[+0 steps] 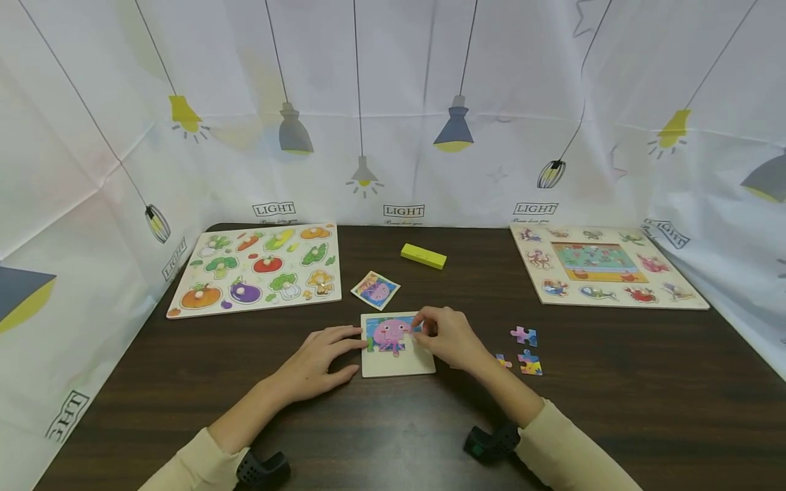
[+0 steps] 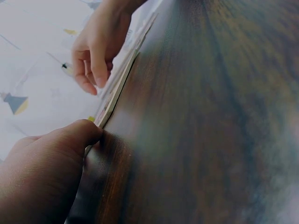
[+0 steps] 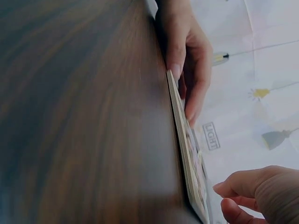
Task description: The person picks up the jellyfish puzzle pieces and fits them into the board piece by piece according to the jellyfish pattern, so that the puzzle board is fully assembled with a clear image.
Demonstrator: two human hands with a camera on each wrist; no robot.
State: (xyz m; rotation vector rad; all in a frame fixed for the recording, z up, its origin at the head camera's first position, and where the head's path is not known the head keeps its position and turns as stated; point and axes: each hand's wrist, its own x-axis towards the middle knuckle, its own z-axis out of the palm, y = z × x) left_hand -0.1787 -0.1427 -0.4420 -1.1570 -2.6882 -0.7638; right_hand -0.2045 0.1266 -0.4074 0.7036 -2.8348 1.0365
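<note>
A small wooden jigsaw board (image 1: 383, 366) lies flat on the dark table, with a pink octopus picture (image 1: 388, 331) partly put together in it. My left hand (image 1: 319, 361) rests at the board's left edge, fingers spread and fingertips at its rim; the left wrist view shows the thumb there too. Over the board's upper right is my right hand (image 1: 451, 337), bent fingers and thumb close above the picture. In the right wrist view a gap shows between its fingertips (image 3: 219, 187), with no piece visible there. To the right lie loose jigsaw pieces (image 1: 529, 363).
A small picture card (image 1: 376, 290) lies just behind the board, and a yellow block (image 1: 424, 256) farther back. At the back left is a vegetable puzzle board (image 1: 184, 313); a sea-animal puzzle board (image 1: 534, 273) sits at the back right. A printed white curtain (image 1: 393, 88) encloses the table.
</note>
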